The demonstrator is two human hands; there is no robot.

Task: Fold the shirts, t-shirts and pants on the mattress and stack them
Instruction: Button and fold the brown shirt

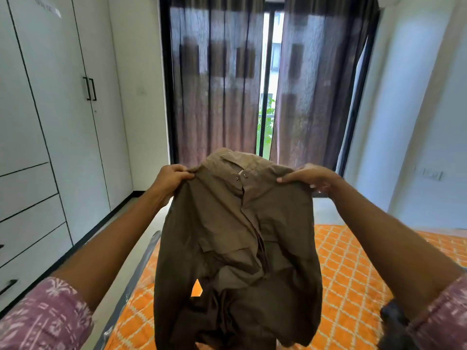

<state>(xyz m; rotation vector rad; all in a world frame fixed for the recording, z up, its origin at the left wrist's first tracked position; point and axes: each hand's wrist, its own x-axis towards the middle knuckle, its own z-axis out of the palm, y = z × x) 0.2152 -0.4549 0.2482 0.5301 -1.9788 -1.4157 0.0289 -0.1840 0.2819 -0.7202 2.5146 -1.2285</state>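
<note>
Hanging in mid-air above the orange-patterned mattress [353, 261], the brown shirt [235, 238] is held up by its shoulders: left hand [169, 178] pinches the left shoulder, right hand [307, 176] pinches the right. Dark curtains [217, 84] hang beyond.

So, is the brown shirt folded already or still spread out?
Spread out, unfolded: both hands, left and right, hold the brown shirt up by its shoulders.

mattress [353, 274] under an orange lattice-patterned cover; a dark garment [394, 317] lies at its right edge
</note>
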